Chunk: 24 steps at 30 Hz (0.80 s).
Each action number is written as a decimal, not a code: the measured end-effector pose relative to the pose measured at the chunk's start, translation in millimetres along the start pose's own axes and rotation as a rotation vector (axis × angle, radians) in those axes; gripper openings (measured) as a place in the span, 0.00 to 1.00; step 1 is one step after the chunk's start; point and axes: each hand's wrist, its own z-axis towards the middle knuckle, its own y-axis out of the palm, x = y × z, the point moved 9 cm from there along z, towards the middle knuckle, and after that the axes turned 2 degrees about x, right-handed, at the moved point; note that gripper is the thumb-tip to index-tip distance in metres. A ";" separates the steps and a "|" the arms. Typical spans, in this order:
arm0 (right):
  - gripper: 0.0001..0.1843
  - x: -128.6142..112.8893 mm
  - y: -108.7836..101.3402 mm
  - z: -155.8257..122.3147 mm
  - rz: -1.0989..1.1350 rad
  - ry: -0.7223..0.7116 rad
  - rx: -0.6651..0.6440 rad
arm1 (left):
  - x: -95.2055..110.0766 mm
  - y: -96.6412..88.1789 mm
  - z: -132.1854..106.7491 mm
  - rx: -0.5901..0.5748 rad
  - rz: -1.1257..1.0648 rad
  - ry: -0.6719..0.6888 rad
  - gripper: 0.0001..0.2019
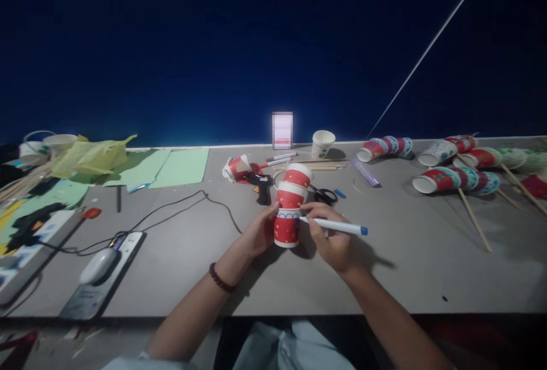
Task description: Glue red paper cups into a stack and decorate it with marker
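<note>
- One cup stack (pixel 293 187), red paper cups with white bands and pale spots: located at the middle of the counter (pixel 405 267), between the left hand (pixel 258 230) and the right hand (pixel 335 244); whether its base met the counter could not be told
- Long axis of the cup stack: ran away from the sleeves, its far end leaning slightly right
- Left hand, beaded bracelet (pixel 220 279) at the wrist: grasped the cup stack around its left side
- Right hand: pinched one marker (pixel 342 225), white barrel, blue end, in a writing grip
- Governing relation: the cup stack lay just left of the right hand, the marker set nearly crosswise to its long axis; the tip sat at the near cup's right edge, level with a blue wavy line (pixel 288 215), contact too fine to tell; the right hand was nearer to that edge
- Beyond: one black glue gun (pixel 262 190), scissors (pixel 327 194), one white cup (pixel 323 143)
- Well apart, right: several decorated cup stacks (pixel 453 181), some with wooden sticks (pixel 474 219)
- Well apart, left: green sheets (pixel 186 167), one power strip (pixel 40 253)
</note>
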 end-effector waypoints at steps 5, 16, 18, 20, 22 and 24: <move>0.05 1.9 0.1 -0.9 0.010 -0.001 0.003 | -0.5 1.5 0.1 -0.005 0.016 -0.021 0.14; 0.05 5.1 1.0 -3.0 0.033 0.015 -0.006 | -1.7 4.7 -1.3 0.008 -0.005 -0.039 0.12; 0.06 4.4 0.2 -3.2 0.038 0.015 0.002 | -2.6 2.6 -0.4 0.010 -0.007 -0.048 0.12; 0.06 4.4 -0.1 -3.3 0.045 0.018 0.005 | -4.0 -0.2 0.4 0.016 -0.011 -0.061 0.12; 0.06 5.3 -0.2 -3.3 0.052 0.024 0.004 | -5.2 -2.4 0.9 0.024 -0.015 -0.070 0.12; 0.06 6.7 -0.8 -3.5 0.056 0.031 0.009 | -5.4 -2.6 1.0 0.021 -0.019 -0.069 0.13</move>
